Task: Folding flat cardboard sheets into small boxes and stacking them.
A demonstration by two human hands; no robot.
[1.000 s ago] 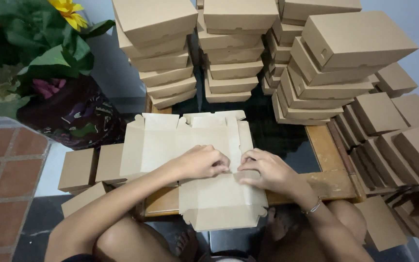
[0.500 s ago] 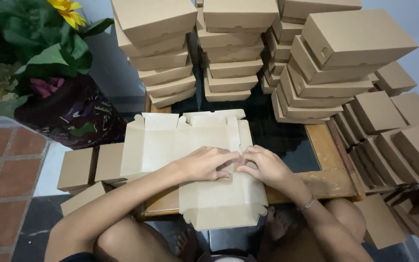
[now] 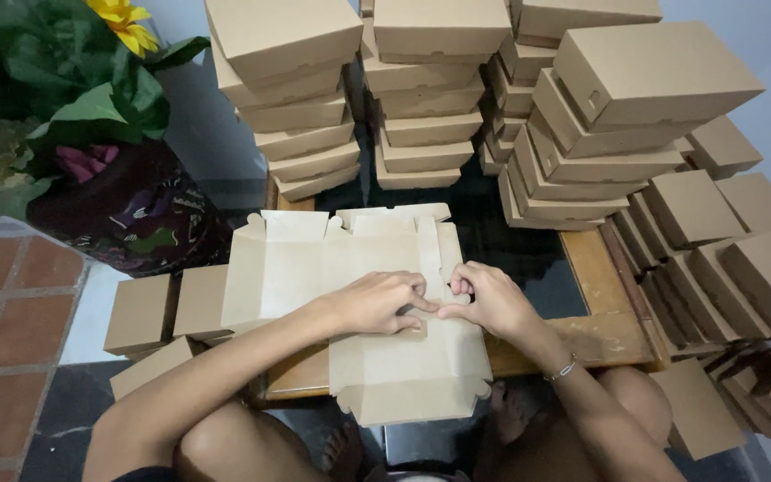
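A flat brown cardboard box blank [image 3: 332, 259] lies unfolded on a low wooden table with a dark glass top [image 3: 595, 268]. My left hand [image 3: 377, 302] rests on the middle of the blank with its fingers curled onto a flap. My right hand [image 3: 484, 299] meets it from the right, pinching the same flap at the blank's right side. A thin bracelet circles my right wrist. The fingertips of both hands touch each other.
Tall stacks of folded brown boxes [image 3: 421, 98] stand at the table's back. More boxes [image 3: 725, 241] lean in rows on the right. A few small boxes [image 3: 167, 308] lie on the floor at left, near a dark pot of flowers [image 3: 91, 152]. My bare knees sit below the table.
My right hand has slid up and left along the blank's right flap and now meets my left hand's fingertips. The blank has stayed in place.
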